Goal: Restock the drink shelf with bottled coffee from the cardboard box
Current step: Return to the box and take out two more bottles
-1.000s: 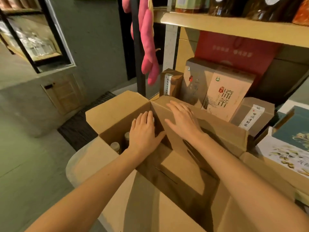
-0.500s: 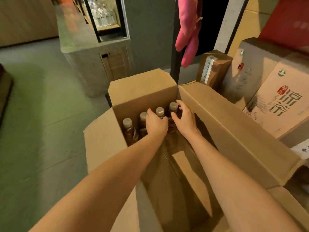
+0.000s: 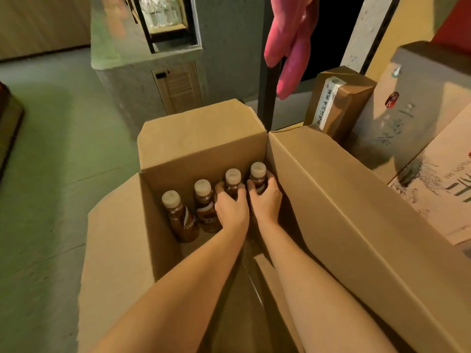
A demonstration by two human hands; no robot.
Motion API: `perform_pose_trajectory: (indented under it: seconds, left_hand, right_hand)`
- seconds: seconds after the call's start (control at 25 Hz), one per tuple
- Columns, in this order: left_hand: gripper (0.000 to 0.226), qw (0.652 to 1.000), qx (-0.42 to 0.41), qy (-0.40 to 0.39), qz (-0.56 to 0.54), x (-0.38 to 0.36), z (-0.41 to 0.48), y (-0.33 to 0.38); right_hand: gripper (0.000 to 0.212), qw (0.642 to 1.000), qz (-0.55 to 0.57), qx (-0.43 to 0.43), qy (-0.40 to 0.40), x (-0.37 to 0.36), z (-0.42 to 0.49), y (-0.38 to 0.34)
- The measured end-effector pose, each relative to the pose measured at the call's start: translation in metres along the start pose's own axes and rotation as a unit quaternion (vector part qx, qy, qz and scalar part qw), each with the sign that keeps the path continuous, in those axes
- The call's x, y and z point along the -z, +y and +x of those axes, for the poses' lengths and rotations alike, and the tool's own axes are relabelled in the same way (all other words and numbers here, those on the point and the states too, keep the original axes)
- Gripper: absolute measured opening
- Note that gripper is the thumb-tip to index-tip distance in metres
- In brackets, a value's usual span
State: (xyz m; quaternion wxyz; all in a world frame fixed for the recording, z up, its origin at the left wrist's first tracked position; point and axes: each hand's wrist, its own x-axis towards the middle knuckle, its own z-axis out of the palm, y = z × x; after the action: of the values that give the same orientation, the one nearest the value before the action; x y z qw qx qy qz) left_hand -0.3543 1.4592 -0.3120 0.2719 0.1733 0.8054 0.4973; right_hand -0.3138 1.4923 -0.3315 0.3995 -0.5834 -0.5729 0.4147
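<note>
Grey floor (image 3: pixel 63 149) left of open cardboard box (image 3: pixel 204 146); left hand (image 3: pixel 230 208) grips third bottle (image 3: pixel 233 177), right hand (image 3: pixel 266 200) fourth bottle (image 3: pixel 258 171)

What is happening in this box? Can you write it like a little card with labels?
box: cardboard box, flaps open
bottles seen: four, brown drink, pale caps, upright in a row
left hand: grips the third bottle, counting from the left
right hand: grips the rightmost bottle
untouched: leftmost bottle and second bottle
beside the box: brown carton on the right
above: pink thing hanging down
</note>
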Motion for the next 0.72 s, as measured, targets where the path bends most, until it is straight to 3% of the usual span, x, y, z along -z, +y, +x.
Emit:
perform_pose_trajectory:
  seconds: [0.12, 0.32, 0.52, 0.72]
  left_hand:
    - [0.057, 0.999, -0.032, 0.005, 0.008, -0.008, 0.002, -0.009]
    - [0.051, 0.999, -0.014, 0.041, 0.012, -0.008, -0.002, -0.002]
    - [0.047, 0.999, 0.018, 0.015, -0.030, 0.003, -0.008, 0.008]
    - [0.047, 0.994, -0.038, -0.025, -0.101, 0.038, -0.035, 0.045]
  right_hand:
    - [0.047, 1.000, 0.025, 0.007, 0.018, -0.006, 0.004, 0.011]
    - [0.047, 1.000, 0.024, 0.009, 0.012, -0.001, 0.007, 0.012]
    - [0.045, 1.000, 0.000, 0.017, 0.024, 0.007, -0.002, 0.000]
    - [0.035, 0.994, -0.014, 0.066, 0.085, 0.030, -0.021, -0.062]
